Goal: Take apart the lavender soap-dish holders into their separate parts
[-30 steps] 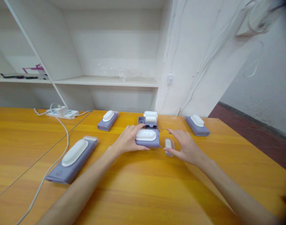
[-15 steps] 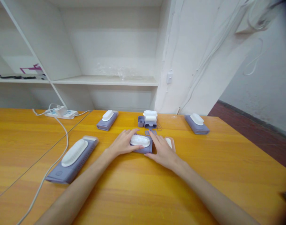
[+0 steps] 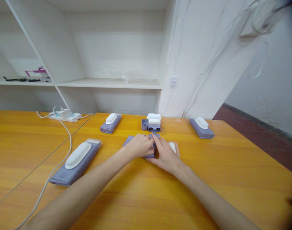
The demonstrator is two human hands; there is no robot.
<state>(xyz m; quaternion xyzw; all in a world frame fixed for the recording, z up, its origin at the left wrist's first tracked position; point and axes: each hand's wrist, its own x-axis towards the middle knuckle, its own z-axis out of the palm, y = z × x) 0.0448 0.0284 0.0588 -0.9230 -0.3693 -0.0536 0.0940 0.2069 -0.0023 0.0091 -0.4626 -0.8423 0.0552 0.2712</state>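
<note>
Nearest me, the tabletop (image 3: 146, 198) shows bare wood. On its left side a white cable (image 3: 70, 143) snakes toward the near edge, passing over the end of a long lilac case (image 3: 66, 175) topped with a white bristle pad (image 3: 78, 155). Ahead of me, about midway between the near and far edges, is the lilac case (image 3: 128, 139) I'm handling, mostly hidden under my hands. My right grip (image 3: 166, 154) has hold of its right end, thumb on the near side and fingers on the far side. My left grip (image 3: 141, 144) is curled over its top, knuckles up; I cannot tell whether those fingers are closed on anything. Just beside my right grip, toward the right edge, lies a clear tray (image 3: 177, 147) with a white piece in it.

Just beyond my fingertips lies a small lilac frame (image 3: 157, 136). Nearer the far edge sit a wire coil (image 3: 163, 128), a lilac cup (image 3: 144, 124) and a pair of white rollers (image 3: 154, 118). One padded case (image 3: 108, 127) rests left of them, another near the far right corner. A power strip (image 3: 72, 117) lies along the far edge, left of these.
</note>
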